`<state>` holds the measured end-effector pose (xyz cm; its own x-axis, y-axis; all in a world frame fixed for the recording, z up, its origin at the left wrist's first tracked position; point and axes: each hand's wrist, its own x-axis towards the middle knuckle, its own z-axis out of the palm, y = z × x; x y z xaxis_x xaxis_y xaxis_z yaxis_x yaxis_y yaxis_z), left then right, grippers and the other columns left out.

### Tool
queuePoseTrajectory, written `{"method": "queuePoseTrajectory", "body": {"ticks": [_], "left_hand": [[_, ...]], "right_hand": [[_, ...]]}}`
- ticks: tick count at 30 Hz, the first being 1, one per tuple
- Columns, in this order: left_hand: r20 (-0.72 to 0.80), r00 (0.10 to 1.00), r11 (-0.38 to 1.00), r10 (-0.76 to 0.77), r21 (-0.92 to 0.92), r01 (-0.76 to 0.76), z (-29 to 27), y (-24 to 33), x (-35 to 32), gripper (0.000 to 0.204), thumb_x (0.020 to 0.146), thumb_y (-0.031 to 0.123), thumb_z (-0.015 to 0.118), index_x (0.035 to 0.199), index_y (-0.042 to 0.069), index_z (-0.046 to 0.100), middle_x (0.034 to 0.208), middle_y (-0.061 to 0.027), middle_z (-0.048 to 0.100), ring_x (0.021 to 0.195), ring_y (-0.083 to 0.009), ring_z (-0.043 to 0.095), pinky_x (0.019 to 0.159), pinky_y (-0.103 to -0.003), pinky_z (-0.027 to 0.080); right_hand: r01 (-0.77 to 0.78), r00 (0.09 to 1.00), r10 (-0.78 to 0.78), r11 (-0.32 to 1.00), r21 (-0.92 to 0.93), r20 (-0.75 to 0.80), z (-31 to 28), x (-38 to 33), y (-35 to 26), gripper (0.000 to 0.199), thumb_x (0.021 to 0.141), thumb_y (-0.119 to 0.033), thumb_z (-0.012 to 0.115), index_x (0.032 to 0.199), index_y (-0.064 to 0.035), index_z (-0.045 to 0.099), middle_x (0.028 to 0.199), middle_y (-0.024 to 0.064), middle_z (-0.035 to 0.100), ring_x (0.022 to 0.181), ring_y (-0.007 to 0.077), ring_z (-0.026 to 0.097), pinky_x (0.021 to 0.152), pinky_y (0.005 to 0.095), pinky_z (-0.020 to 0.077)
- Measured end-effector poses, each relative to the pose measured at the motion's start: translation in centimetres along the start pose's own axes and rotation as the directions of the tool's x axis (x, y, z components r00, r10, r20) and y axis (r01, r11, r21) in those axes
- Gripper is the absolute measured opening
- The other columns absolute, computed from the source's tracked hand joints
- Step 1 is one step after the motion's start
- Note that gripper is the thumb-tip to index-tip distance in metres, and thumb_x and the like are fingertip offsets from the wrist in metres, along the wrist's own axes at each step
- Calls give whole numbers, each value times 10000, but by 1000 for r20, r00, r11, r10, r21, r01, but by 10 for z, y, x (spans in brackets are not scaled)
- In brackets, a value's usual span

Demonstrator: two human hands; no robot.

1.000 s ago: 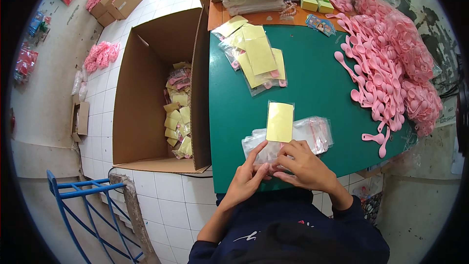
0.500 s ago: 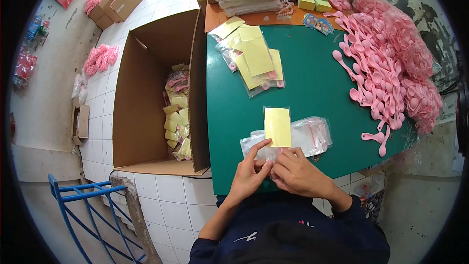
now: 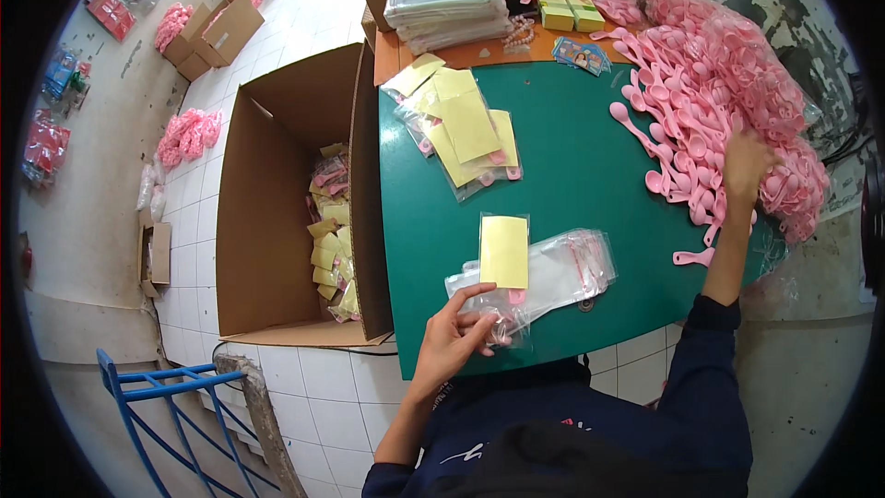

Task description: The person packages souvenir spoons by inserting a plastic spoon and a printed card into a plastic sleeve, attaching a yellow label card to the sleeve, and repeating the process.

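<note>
My left hand (image 3: 456,332) pinches the lower end of a clear plastic bag (image 3: 518,323) near the table's front edge. Inside that bag are a yellow card (image 3: 504,254) and a pink spoon, whose end (image 3: 516,296) shows below the card. Beneath it lies a stack of clear bags (image 3: 558,266). My right hand (image 3: 749,166) reaches into the heap of pink spoons (image 3: 705,111) at the right; its fingers are blurred and partly hidden there. Filled bags with yellow cards (image 3: 470,124) lie in a loose pile farther back.
A tall cardboard box (image 3: 267,221) with more filled bags stands against the left side of the green table (image 3: 572,148). Along the back are wrapped clear bags (image 3: 447,9), yellow-green bundles (image 3: 570,14) and picture cards (image 3: 583,56). A blue metal frame (image 3: 175,383) stands at lower left.
My right hand has let go of the bag and moved right and away into the spoon heap. The left hand still holds the bag's lower end. The view has shifted slightly.
</note>
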<state>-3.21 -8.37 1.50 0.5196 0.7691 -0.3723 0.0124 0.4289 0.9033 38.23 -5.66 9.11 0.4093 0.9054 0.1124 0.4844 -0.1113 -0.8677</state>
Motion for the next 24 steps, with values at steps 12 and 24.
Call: {"method": "queuePoseTrajectory", "body": {"ticks": [12, 24], "left_hand": [[33, 996, 988, -79, -134, 83, 5, 1, -21, 351, 909, 93, 501, 1241, 15, 416, 860, -163, 662, 704, -172, 663, 542, -208, 514], [-22, 977, 926, 210, 326, -192, 3, -20, -21, 284, 826, -1, 593, 1096, 9, 505, 812, -77, 635, 718, -142, 645, 595, -237, 530]], "right_hand": [[531, 776, -489, 847, 5, 398, 173, -156, -32, 208, 686, -13, 692, 862, -74, 598, 928, 95, 489, 743, 214, 562, 608, 271, 490], [271, 787, -387, 916, 294, 481, 161, -162, -25, 163, 721, 24, 671, 847, -29, 582, 1008, 87, 450, 894, 192, 552, 771, 281, 488]]}}
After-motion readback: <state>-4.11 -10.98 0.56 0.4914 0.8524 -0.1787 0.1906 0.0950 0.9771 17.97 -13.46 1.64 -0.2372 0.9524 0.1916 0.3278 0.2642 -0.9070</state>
